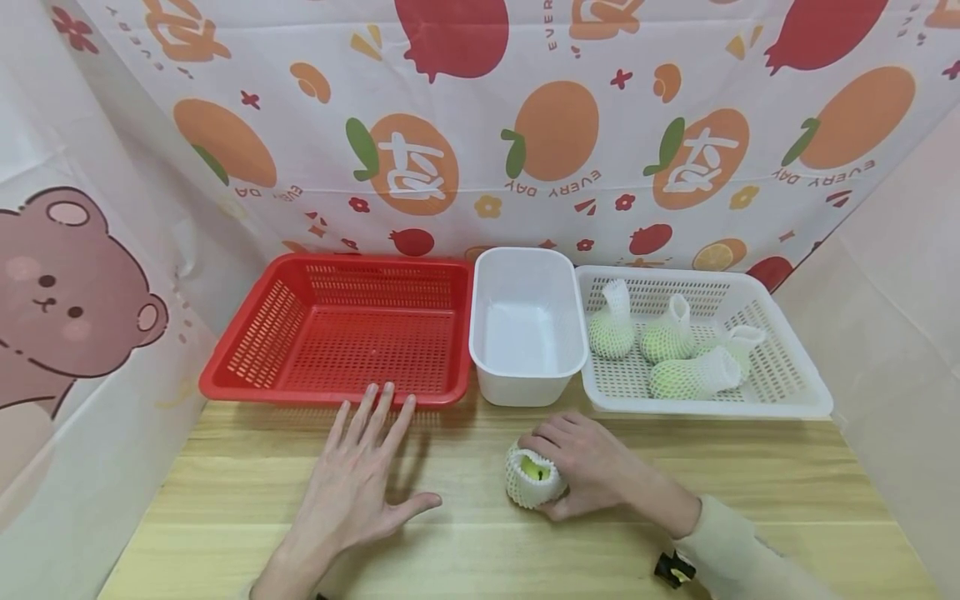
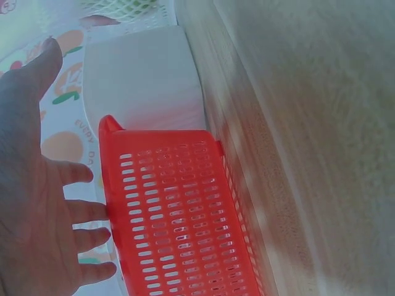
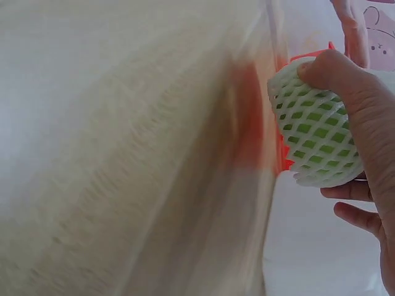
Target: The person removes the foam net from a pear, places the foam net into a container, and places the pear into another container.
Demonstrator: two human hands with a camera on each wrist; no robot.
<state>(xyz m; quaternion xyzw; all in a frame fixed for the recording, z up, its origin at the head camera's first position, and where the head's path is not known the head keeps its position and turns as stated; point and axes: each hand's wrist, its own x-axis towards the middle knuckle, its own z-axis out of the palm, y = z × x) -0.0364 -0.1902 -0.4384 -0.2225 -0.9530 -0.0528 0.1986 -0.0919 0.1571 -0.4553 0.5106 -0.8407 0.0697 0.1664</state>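
Note:
My right hand [image 1: 588,462] grips a round green fruit in a white foam net [image 1: 529,479] just above or on the table; I cannot tell which. A dark stem shows through the net's open top. In the right wrist view the thumb lies across the foam net [image 3: 318,132] and the fingers go behind it. My left hand [image 1: 360,479] holds nothing; its fingers are straight and spread, with the tips by the front rim of the red basket [image 1: 333,398]. The left wrist view shows that hand [image 2: 37,209] beside the basket's slotted wall [image 2: 176,209].
A white plastic tub [image 1: 528,387] stands between the red basket and a white basket [image 1: 780,404]. Several netted green fruits [image 1: 611,333] lie in the white basket. Behind them hangs a fruit-print cloth [image 1: 480,150]. The wooden table [image 1: 465,550] runs along the front.

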